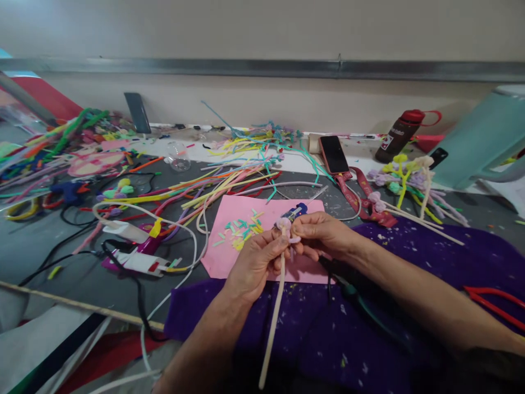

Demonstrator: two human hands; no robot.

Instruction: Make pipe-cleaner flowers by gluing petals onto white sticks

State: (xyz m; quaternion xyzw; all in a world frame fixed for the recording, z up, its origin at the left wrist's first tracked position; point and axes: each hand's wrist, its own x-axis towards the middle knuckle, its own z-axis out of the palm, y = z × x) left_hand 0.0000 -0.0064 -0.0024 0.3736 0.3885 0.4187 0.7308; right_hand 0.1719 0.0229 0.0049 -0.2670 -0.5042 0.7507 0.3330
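Note:
Over the pink sheet (223,262), a small pipe-cleaner flower (283,223) in pale lilac sits between my fingertips. Its long cream stem (274,312) hangs down towards me. My left hand (256,260) pinches the flower just below its head, around the top of the stem. From the right, my right hand (322,232) has thumb and finger closed on a short lilac pipe-cleaner piece (294,239) beside the flower. Short cut pieces (241,227) in yellow, green and white lie scattered on the sheet. Just behind the flower is a dark blue object (299,210), partly hidden.
Purple cloth (410,246) covers the near side, with a green-handled tool (369,314) and red handles (496,298). Leftward lie a purple glue gun (143,249), cables and pipe cleaners (229,180). A phone (334,155), dark bottle (397,137) and teal tumbler (476,142) stand behind.

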